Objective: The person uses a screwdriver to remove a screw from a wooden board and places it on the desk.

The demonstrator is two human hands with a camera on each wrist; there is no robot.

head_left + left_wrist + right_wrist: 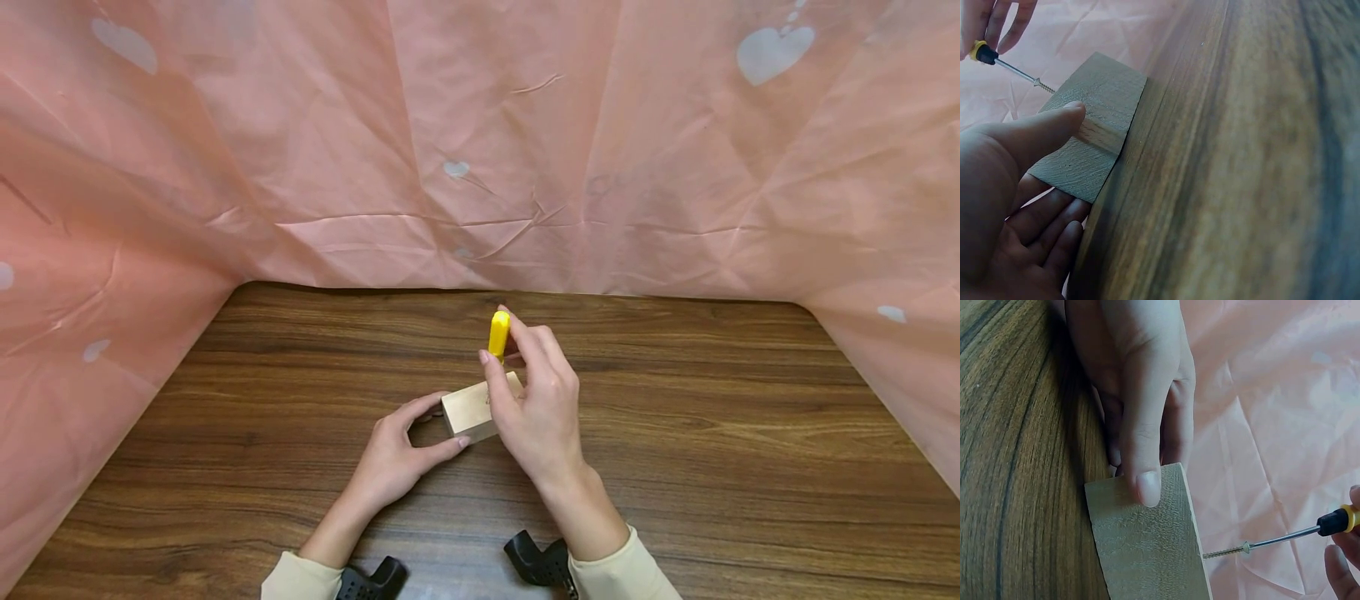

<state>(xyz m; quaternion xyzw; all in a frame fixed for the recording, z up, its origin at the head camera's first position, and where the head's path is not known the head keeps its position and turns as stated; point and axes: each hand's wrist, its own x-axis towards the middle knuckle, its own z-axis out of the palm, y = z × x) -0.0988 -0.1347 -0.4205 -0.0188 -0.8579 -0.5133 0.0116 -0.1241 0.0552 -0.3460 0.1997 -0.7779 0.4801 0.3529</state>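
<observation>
Gripping the left end of a wooden block (468,410), the left hand (393,454) sets its thumb on the near side and its fingers round the far side. The block rests on the table (712,433); it looks fairly light, stiff and, with its rough grain, hardly slippery, so the sides suit a hold well below the top face. Farther right, a thin screw (1225,552) meets that top face, much of its thread exposed, so it could probably tip. The screwdriver (498,333) reaches the screw's head; its yellow handle seems the secure hold, and the right hand (543,400) pinches it between thumb and fingers.
</observation>
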